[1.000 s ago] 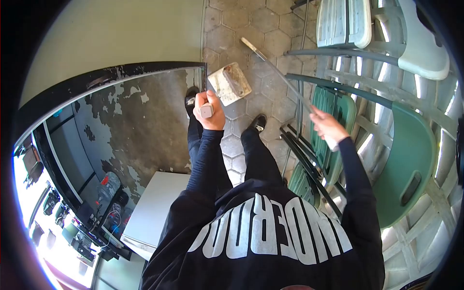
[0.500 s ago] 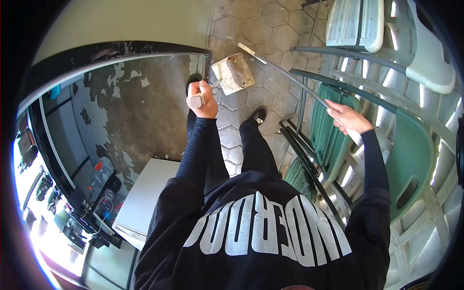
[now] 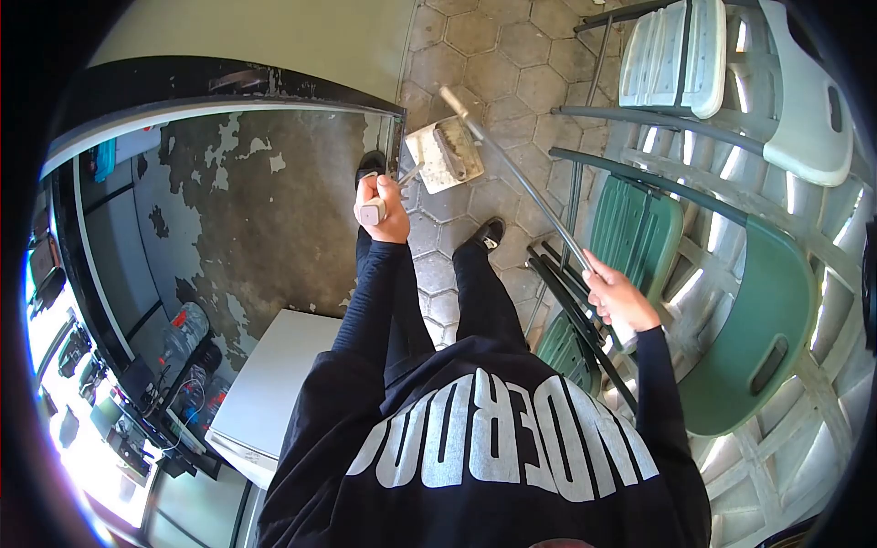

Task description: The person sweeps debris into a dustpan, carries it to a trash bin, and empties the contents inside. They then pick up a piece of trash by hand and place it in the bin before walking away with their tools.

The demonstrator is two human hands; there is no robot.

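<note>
Where grey hexagonal paving tiles (image 3: 512,59) cover the ground, a peeling grey-brown panel (image 3: 265,219) in a chipped black frame (image 3: 174,80) stands to the left, with a white boxy cabinet (image 3: 274,374) nearer the body. Along the right, a green plastic folding chair (image 3: 639,233) and a white plastic folding chair (image 3: 671,59) stand before a pale lattice wall (image 3: 795,411).

The left hand (image 3: 387,217) is curled tightly around a pale handle (image 3: 373,214) above a square, stained off-white pan (image 3: 434,163), which lies ahead of the feet. The right hand (image 3: 619,292) is wrapped around a long grey pole (image 3: 530,188), its pale tip near the pan's far edge.

Compared with half a second ago, the right hand is closer to the body and the pole slants more steeply; the left hand keeps its grip.
</note>
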